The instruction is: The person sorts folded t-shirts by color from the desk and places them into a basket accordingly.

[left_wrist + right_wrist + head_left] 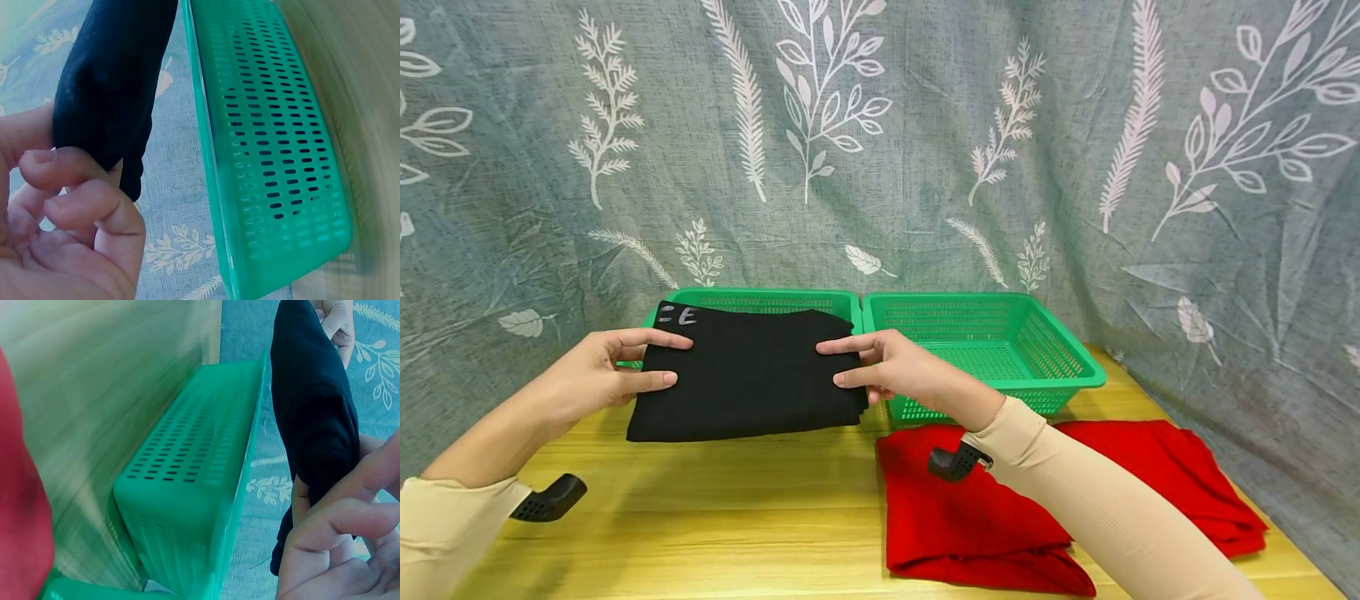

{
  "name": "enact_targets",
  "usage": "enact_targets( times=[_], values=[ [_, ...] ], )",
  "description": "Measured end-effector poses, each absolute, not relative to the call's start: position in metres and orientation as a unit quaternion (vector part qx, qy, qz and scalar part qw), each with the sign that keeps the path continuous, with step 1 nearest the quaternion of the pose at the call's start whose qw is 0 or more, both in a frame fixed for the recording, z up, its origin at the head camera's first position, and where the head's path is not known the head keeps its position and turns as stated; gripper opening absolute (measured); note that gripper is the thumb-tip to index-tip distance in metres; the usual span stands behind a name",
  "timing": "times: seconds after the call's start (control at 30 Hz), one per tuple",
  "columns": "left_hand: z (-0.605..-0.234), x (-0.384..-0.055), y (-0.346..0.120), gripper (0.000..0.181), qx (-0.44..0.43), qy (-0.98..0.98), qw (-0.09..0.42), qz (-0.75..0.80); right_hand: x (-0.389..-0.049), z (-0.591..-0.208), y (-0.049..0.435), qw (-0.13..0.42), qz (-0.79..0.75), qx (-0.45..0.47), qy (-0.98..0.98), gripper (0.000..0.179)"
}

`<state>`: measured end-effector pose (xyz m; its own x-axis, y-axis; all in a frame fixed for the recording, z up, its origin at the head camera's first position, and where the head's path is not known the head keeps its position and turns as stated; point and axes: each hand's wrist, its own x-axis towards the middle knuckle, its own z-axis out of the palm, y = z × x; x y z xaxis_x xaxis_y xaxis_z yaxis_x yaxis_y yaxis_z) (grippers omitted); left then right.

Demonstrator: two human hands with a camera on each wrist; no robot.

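A folded black cloth (748, 375) with pale letters at its upper left corner is held up between both hands, in front of the left green basket (767, 297). My left hand (617, 367) pinches its left end, thumb and fingers on either side. At the opposite end my right hand (898, 367) grips it the same way. In the left wrist view the black cloth (115, 75) hangs from the fingers beside the basket's perforated wall (275, 137). The right wrist view has the folded edge of the cloth (312, 406) between thumb and fingers.
A second green basket (1078, 367) stands to the right, side by side with the first. Two folded red cloths lie on the wooden table (700, 525), one red cloth (955, 508) under my right forearm, another red cloth (1165, 475) farther right. A patterned curtain (925, 150) hangs behind.
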<state>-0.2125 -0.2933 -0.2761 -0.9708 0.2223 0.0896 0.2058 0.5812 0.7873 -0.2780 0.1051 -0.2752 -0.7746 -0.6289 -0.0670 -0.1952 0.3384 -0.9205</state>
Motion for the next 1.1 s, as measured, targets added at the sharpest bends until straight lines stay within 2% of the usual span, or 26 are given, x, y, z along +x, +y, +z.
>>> enact_targets(
  times=[0.53, 1.1],
  values=[
    [-0.270, -0.246, -0.293, 0.058, 0.096, 0.898, 0.017, 0.429, -0.306, -0.272, 0.096, 0.192, -0.510, -0.250, 0.800, 0.050],
    [-0.265, -0.273, -0.297, 0.054, 0.087, 0.905, 0.012, 0.416, -0.331, -0.274, 0.080, 0.172, -0.495, -0.246, 0.816, 0.049]
  ],
)
